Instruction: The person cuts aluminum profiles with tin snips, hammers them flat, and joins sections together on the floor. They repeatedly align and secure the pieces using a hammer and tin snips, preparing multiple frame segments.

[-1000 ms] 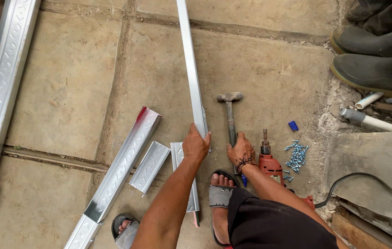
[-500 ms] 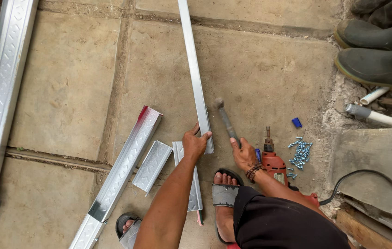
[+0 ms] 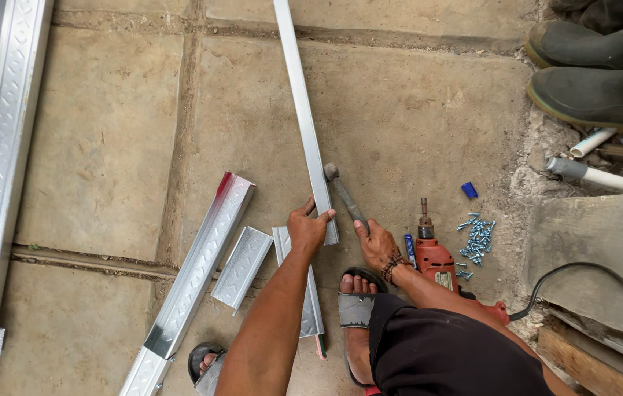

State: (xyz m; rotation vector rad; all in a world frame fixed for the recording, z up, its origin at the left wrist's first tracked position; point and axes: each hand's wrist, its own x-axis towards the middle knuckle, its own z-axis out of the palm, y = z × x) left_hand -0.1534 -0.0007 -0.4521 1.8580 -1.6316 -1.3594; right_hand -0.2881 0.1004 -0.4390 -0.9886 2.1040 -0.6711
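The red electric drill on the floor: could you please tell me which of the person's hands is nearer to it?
Right. The right hand, gripping the hammer, is just beside the drill; the left hand holds the metal strip farther away.

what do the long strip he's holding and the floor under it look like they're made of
The long strip, pinned by the left hand, looks like thin galvanised sheet metal: pale grey, folded edges, dull sheen. The floor seems to be concrete or stone slabs: matt tan, stained, with rough joints. The right hand grips a hammer.

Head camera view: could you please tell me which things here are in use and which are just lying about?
In use: left hand on long metal strip; right hand gripping hammer.

Lying about: red drill, screws, short channel offcut, rubber boots.
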